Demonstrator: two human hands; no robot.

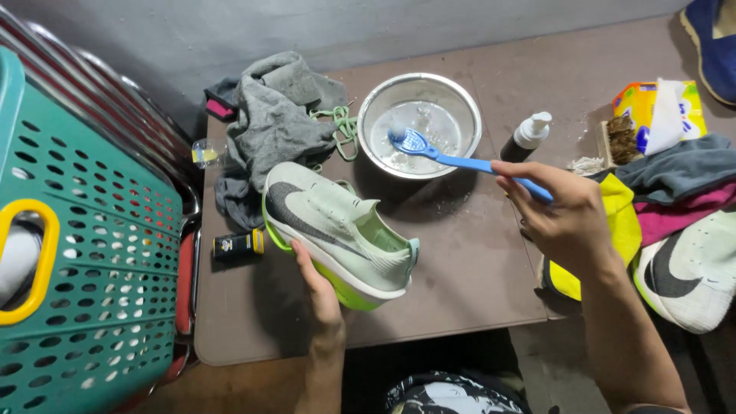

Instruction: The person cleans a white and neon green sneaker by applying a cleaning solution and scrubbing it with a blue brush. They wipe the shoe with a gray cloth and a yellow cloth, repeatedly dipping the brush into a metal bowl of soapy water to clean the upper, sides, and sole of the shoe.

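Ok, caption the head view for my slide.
Left hand holds a pale green shoe; right hand dips a blue brush into a steel bowl.

Single head-worn view, steeply downward and close over the brown table [475,268], facing the wall.

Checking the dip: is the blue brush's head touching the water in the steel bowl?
Cannot tell. In the head view the brush head lies over the bowl interior, but that angle shows neither contact nor gap.
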